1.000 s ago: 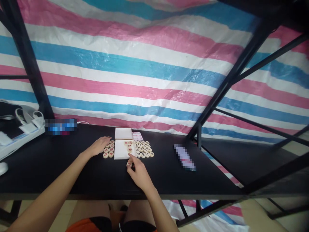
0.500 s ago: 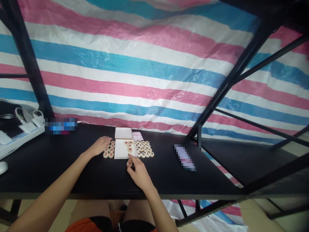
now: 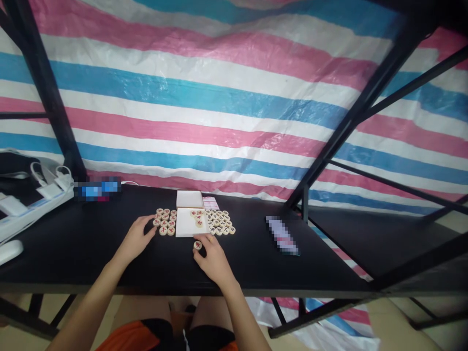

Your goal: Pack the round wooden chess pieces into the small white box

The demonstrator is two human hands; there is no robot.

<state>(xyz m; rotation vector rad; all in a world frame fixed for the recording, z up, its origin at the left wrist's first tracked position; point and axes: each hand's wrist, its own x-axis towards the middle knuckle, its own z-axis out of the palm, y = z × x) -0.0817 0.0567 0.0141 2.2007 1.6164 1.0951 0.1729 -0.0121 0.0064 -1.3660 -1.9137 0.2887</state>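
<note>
A white tray (image 3: 185, 229) lies on the black table (image 3: 73, 253) with a few round wooden game discs (image 3: 198, 219) in it. A cluster of discs with red marks (image 3: 164, 222) lies left of the tray, and a cluster with dark marks (image 3: 218, 222) lies to its right. My left hand (image 3: 135, 239) rests on the table just below the left cluster, fingers loosely spread, holding nothing. My right hand (image 3: 212, 258) is in front of the tray, thumb and fingers pinching a single disc (image 3: 198, 245) that lies on the table.
A white lid (image 3: 189, 199) and a pink card (image 3: 210, 203) lie behind the tray. A blurred flat object (image 3: 282, 235) lies to the right. White chargers and a power strip (image 3: 34, 202) sit far left. Black frame bars (image 3: 329, 156) rise at right.
My left hand has drawn back from on top of the left cluster toward me, uncovering the discs. My right hand stays at the single disc. The view shifted slightly.
</note>
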